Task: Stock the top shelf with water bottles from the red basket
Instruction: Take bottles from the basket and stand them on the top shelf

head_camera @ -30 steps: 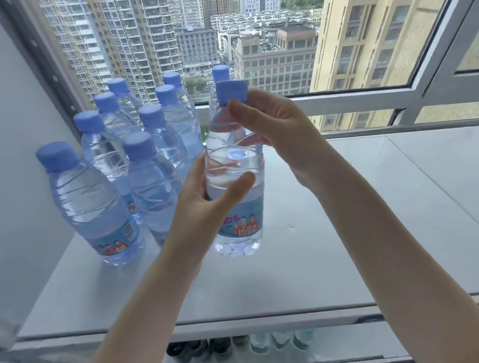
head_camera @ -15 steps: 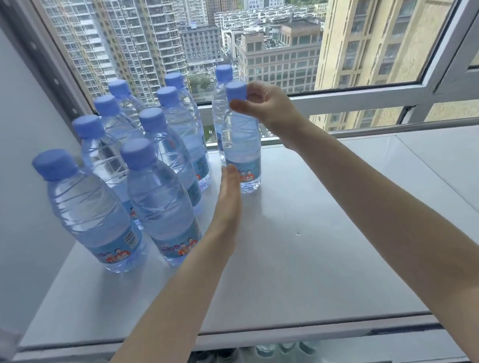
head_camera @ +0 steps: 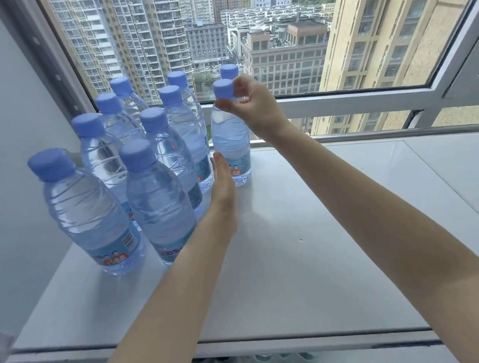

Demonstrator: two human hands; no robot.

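Water bottle (head_camera: 231,142) upright on shelf (head_camera: 309,247); right hand (head_camera: 255,105) pinches its cap (head_camera: 224,88).

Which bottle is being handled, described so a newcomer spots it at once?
Below the big window, on the grey top shelf, blue-capped water bottles cluster at the left. The bottle stands on the cluster's right edge, in front of the rearmost one there. It alone is handled: the right hand pinches its cap, the left hand rests against its label.
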